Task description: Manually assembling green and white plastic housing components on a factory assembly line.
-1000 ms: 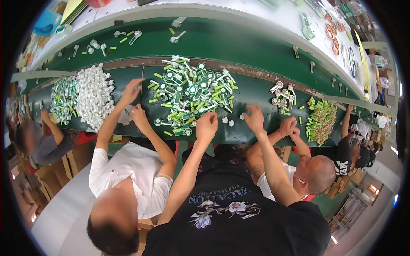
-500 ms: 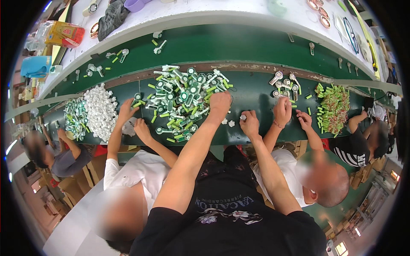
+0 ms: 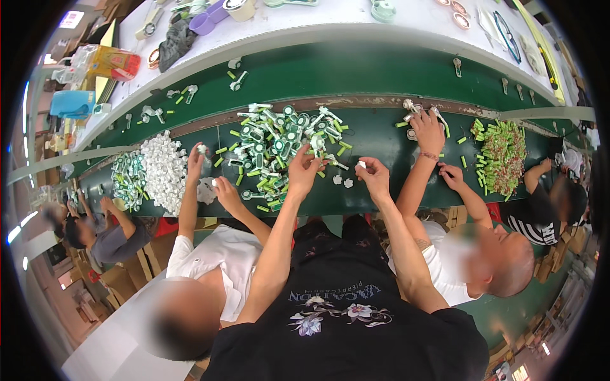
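My left hand [image 3: 305, 171] is at the right edge of a heap of small green-and-white handheld fan units [image 3: 276, 143], with bright green cylinders mixed in. Its fingers are pinched together beside a few pieces, and what they hold is too small to make out. Between the thumb and fingers of my right hand [image 3: 376, 178] is a small white plastic piece [image 3: 362, 165]. On the dark green belt [image 3: 375, 136], between my hands, lie two similar loose white pieces [image 3: 343, 182].
At left, a co-worker's hands [image 3: 196, 162] hold small pieces beside a white-piece pile [image 3: 168, 171]. To the right, another co-worker's hand [image 3: 429, 133] covers a few fan units. Beyond is a pile of green cylinders with reddish bits [image 3: 502, 155]. A white shelf [image 3: 318, 28] spans the far side.
My left hand has drawn back from the heap toward me and left. My right hand has risen slightly, its white piece now plainer. The right co-worker's hand has reached farther forward onto the fan units.
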`<action>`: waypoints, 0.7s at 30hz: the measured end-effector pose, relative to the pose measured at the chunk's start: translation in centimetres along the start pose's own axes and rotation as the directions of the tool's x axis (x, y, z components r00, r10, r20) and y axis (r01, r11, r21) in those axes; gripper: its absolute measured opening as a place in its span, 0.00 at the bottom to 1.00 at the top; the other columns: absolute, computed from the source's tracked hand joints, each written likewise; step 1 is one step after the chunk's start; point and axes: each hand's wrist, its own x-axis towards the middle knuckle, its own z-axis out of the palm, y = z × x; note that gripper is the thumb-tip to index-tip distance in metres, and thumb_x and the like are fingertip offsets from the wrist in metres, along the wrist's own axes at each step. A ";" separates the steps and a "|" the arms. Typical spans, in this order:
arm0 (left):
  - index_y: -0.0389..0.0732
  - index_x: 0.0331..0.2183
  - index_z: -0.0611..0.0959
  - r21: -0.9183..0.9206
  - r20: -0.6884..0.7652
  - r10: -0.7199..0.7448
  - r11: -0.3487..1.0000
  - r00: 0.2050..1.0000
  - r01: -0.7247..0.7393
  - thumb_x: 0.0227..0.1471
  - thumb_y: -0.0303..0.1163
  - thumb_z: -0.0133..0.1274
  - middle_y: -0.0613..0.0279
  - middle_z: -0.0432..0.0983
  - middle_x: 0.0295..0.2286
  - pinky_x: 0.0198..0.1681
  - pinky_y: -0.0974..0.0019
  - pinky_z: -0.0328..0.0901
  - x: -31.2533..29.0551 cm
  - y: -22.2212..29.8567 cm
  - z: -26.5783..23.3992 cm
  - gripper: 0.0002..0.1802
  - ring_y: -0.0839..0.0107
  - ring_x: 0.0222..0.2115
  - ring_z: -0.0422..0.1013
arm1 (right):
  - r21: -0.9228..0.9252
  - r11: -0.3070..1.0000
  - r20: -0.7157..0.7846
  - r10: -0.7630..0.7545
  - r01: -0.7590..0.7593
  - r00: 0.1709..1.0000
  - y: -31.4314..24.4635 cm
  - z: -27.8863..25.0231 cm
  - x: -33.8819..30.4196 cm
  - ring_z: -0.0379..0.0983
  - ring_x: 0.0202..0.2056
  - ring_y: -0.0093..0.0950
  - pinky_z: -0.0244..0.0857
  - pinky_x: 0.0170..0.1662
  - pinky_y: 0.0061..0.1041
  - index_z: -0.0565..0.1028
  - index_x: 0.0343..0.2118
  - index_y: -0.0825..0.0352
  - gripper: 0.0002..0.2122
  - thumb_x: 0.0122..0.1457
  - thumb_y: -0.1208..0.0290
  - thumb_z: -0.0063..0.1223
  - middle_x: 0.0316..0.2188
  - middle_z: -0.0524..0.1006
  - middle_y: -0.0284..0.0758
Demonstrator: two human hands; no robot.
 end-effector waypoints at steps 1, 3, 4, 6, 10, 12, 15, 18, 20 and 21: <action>0.29 0.65 0.70 -0.003 -0.005 0.009 1.000 1.000 -0.009 0.71 0.21 0.53 0.48 0.83 0.47 0.50 0.60 0.82 -0.4 0.2 -0.2 0.25 0.60 0.47 0.85 | 0.027 1.000 0.001 0.004 -0.004 1.000 -1.0 0.5 -0.1 0.80 0.35 0.19 0.76 0.39 0.23 0.81 0.53 0.73 0.15 0.65 0.78 0.67 0.42 0.86 0.35; 0.30 0.64 0.72 -0.124 0.134 0.071 0.991 0.988 -0.054 0.72 0.23 0.52 0.53 0.82 0.50 0.55 0.56 0.80 -1.5 0.9 -1.0 0.23 0.59 0.50 0.83 | 0.123 0.992 0.040 -0.029 0.024 0.999 -4.0 2.2 -0.7 0.80 0.36 0.20 0.76 0.40 0.23 0.80 0.54 0.72 0.14 0.67 0.79 0.65 0.43 0.86 0.36; 0.33 0.61 0.76 -0.188 0.145 0.056 0.982 0.988 -0.028 0.72 0.23 0.49 0.58 0.82 0.50 0.56 0.56 0.79 -2.2 1.1 -0.9 0.19 0.61 0.51 0.82 | 0.217 0.975 0.058 -0.050 0.037 0.997 -4.9 2.6 -0.9 0.81 0.37 0.22 0.76 0.40 0.23 0.79 0.54 0.72 0.13 0.68 0.80 0.63 0.44 0.86 0.37; 0.34 0.58 0.77 -0.264 0.105 0.032 0.965 0.994 -0.003 0.72 0.23 0.47 0.58 0.83 0.47 0.51 0.60 0.77 -4.0 1.2 0.4 0.16 0.65 0.47 0.81 | 0.212 0.974 0.121 -0.106 0.079 0.987 -6.3 2.8 -1.7 0.81 0.38 0.23 0.76 0.41 0.24 0.79 0.55 0.72 0.14 0.68 0.80 0.62 0.45 0.86 0.38; 0.42 0.55 0.79 -0.309 0.134 0.014 0.951 0.991 0.028 0.60 0.21 0.43 0.63 0.82 0.42 0.38 0.70 0.68 -5.2 1.2 0.5 0.23 0.77 0.34 0.73 | 0.195 0.964 0.287 -0.230 0.178 0.930 -9.8 5.3 -3.3 0.81 0.38 0.21 0.77 0.41 0.23 0.78 0.55 0.72 0.13 0.69 0.80 0.62 0.44 0.87 0.37; 0.44 0.56 0.79 -0.277 0.160 -0.016 0.959 0.987 0.060 0.53 0.21 0.44 0.69 0.78 0.37 0.36 0.70 0.64 -6.2 1.1 0.3 0.28 0.77 0.32 0.70 | 0.145 0.968 0.349 -0.244 0.206 0.905 -10.6 6.1 -4.4 0.81 0.37 0.20 0.77 0.41 0.22 0.79 0.54 0.72 0.13 0.69 0.79 0.62 0.41 0.86 0.35; 0.43 0.51 0.81 -0.470 0.138 -0.028 0.878 0.990 0.090 0.75 0.43 0.50 0.70 0.76 0.35 0.35 0.70 0.64 -7.4 2.0 0.9 0.15 0.78 0.32 0.69 | 0.129 0.976 0.393 -0.214 0.177 0.894 -11.0 6.7 -5.6 0.82 0.36 0.20 0.77 0.40 0.22 0.79 0.55 0.73 0.13 0.69 0.80 0.62 0.41 0.86 0.35; 0.43 0.49 0.81 -0.292 0.125 -0.014 0.955 0.992 0.050 0.76 0.59 0.47 0.70 0.76 0.33 0.34 0.69 0.64 -8.1 3.0 0.6 0.27 0.78 0.30 0.69 | 0.133 0.976 0.381 -0.211 0.173 0.900 -10.8 7.1 -6.7 0.83 0.36 0.21 0.77 0.40 0.22 0.78 0.56 0.73 0.14 0.69 0.80 0.62 0.41 0.86 0.36; 0.44 0.46 0.81 -0.282 0.137 0.009 0.959 0.991 0.030 0.76 0.59 0.47 0.72 0.75 0.32 0.32 0.71 0.63 -8.5 3.9 0.7 0.26 0.79 0.29 0.69 | 0.142 0.973 0.369 -0.223 0.182 0.902 -10.9 6.9 -6.6 0.83 0.36 0.21 0.77 0.40 0.22 0.78 0.56 0.73 0.14 0.69 0.80 0.62 0.40 0.86 0.36; 0.44 0.43 0.81 -0.269 0.140 0.024 0.963 0.990 0.014 0.77 0.58 0.47 0.73 0.75 0.30 0.31 0.72 0.62 -8.7 4.5 0.6 0.26 0.80 0.27 0.68 | 0.154 0.971 0.363 -0.227 0.182 0.904 -11.1 7.0 -6.7 0.82 0.36 0.21 0.77 0.40 0.23 0.78 0.56 0.73 0.14 0.69 0.81 0.62 0.39 0.85 0.36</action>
